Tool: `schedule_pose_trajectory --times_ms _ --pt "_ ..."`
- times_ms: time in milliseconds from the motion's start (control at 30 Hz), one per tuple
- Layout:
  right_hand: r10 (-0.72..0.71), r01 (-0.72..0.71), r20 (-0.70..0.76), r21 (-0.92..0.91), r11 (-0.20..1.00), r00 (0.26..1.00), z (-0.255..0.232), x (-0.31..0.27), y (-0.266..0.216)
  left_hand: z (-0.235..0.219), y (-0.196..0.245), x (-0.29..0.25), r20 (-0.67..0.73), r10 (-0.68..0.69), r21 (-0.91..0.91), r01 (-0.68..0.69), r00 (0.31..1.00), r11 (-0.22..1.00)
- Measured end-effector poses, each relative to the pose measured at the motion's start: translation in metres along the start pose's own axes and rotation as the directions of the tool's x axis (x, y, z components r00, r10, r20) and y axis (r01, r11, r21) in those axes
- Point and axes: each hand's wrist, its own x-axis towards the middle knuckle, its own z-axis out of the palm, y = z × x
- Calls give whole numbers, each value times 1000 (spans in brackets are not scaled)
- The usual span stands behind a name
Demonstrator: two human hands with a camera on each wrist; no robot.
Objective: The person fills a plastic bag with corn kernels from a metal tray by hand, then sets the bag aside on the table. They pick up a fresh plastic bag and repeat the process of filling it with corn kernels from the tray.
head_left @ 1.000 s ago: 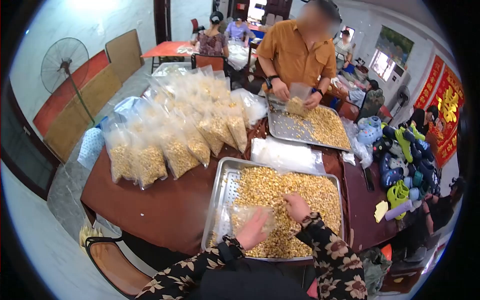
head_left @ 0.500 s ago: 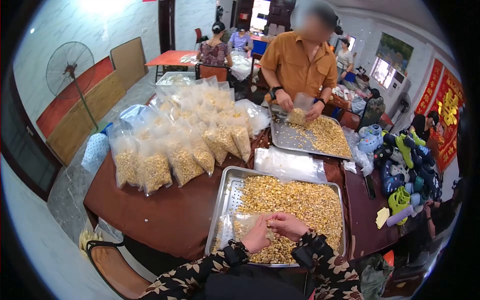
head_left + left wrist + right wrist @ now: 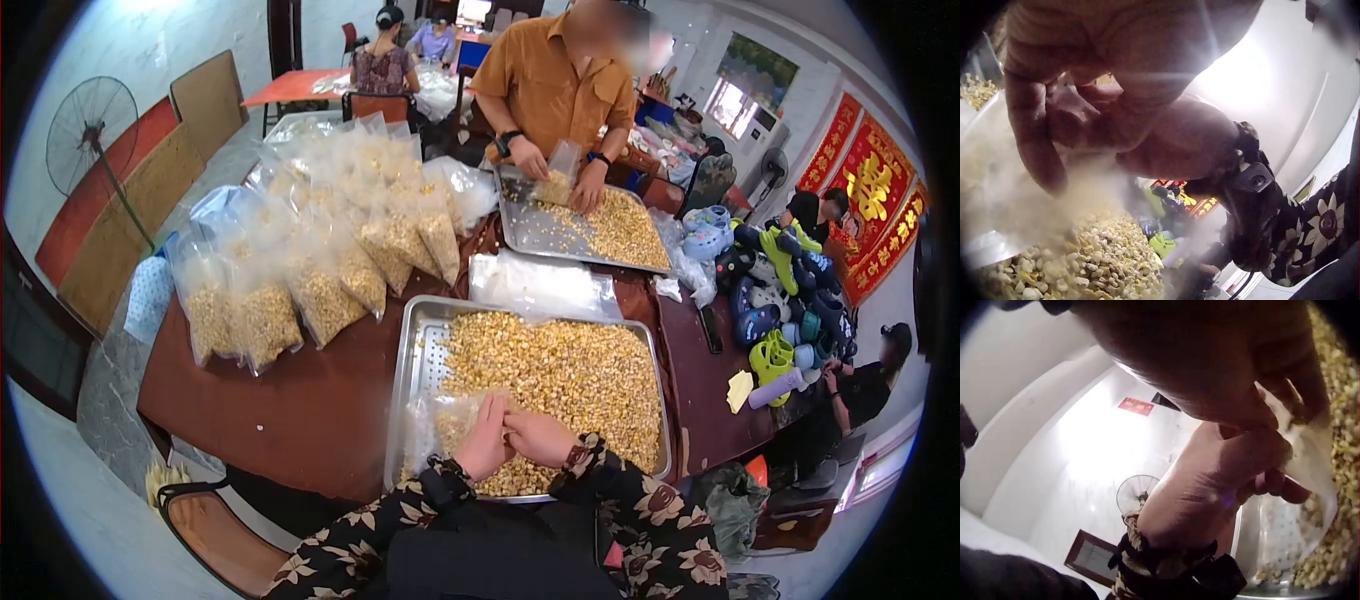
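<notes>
Both hands meet over the near edge of a metal tray (image 3: 424,347) spread with yellow kernels (image 3: 570,375). My left hand (image 3: 485,440) grips the mouth of a clear bag (image 3: 452,418), which lies on its side and holds some kernels. My right hand (image 3: 540,438) touches the left one, its fingers pinching the bag's edge. In the right wrist view the plastic (image 3: 1313,464) hangs beneath the right hand (image 3: 1210,359), with the left hand (image 3: 1200,481) close against it. The left wrist view shows the bag (image 3: 1029,194) blurred below the left fingers.
Filled bags (image 3: 330,290) stand crowded at the left of the table (image 3: 270,430). Flat empty bags (image 3: 545,287) lie beyond my tray. Across the table a person in an orange shirt (image 3: 555,85) works at a second tray (image 3: 520,228). Clog-style shoes (image 3: 770,355) are piled at right.
My right hand has come from the kernels in the tray to meet the left at the bag's mouth. The head view has shifted, so the scene sits further left.
</notes>
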Motion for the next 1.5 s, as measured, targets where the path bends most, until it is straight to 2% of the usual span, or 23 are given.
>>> schedule_pose_trajectory --times_ms 33,100,267,333,400,500,533,633,767,800,833,933,967,1033,1067,1100,1133,1167,1200,1300,1367,1433,1500 --pt "3 -3 13 1 1000 1000 -10 -1 -5 -2 0 0 -21 44 28 -43 999 999" --pt "-6 6 -4 30 1000 1000 -39 3 -12 -9 2 -1 20 16 5 -16 1000 1000" --pt "-57 53 -194 -23 998 979 -63 71 14 -13 7 0 73 -46 46 42 996 998" --pt "-77 65 -203 -67 996 976 -56 104 31 -12 5 0 67 -31 38 29 997 999" --pt "-299 258 -136 -255 932 944 -46 136 44 -14 3 -1 52 -22 32 20 998 999" --pt "-273 227 -80 -361 905 959 -29 156 46 -17 2 -3 103 -81 -8 82 991 997" --pt "-333 273 -89 -400 875 939 -20 164 55 -18 4 -3 109 -83 -11 85 991 996" --pt "-341 323 47 -463 825 939 -20 158 53 -21 4 -6 121 -81 -19 84 989 996" --pt "-407 409 111 -460 788 907 -34 125 56 -22 6 -6 132 -73 -29 77 989 997" --pt "-460 416 15 -456 787 888 -37 112 58 -20 4 -6 139 -73 -30 78 988 997" --pt "-454 411 13 -452 792 891 -36 102 64 -17 1 -6 116 -47 -18 50 992 999" --pt "-264 204 -158 -316 926 951 -29 71 87 -8 -8 -4 86 10 11 -11 996 1000" --pt "-253 195 -162 -309 931 954 -28 60 95 -7 -7 -4 70 41 27 -43 997 999" --pt "-84 71 -302 -54 996 950 -25 42 109 -7 -6 -4 95 17 7 -18 995 1000" --pt "114 -105 -216 51 993 970 -41 28 87 -8 -4 -3 108 -7 -11 8 994 1000" --pt "127 -116 -218 62 991 968 -44 23 88 -9 -2 -2 124 -6 -11 8 992 1000" --pt "243 -187 -66 460 868 968 -45 17 92 -10 -1 -1 134 -17 -10 19 991 1000" --pt "283 -268 117 764 587 952 -46 11 94 -10 -1 0 144 -29 -9 30 989 999" --pt "266 -248 132 850 465 955 -49 7 84 -10 0 1 159 -29 -8 31 987 1000" --pt "193 -219 156 905 365 969 -53 -2 52 -8 -2 2 156 -11 23 7 988 1000" --pt "162 -213 164 910 356 973 -52 -3 36 -7 -4 3 129 4 18 -7 992 1000" --pt "137 -205 159 871 446 978 -49 -2 22 -8 -3 4 135 -1 -6 2 991 1000" --pt "99 -179 149 862 474 984 -45 0 17 -9 -4 5 133 -8 -32 13 991 999"
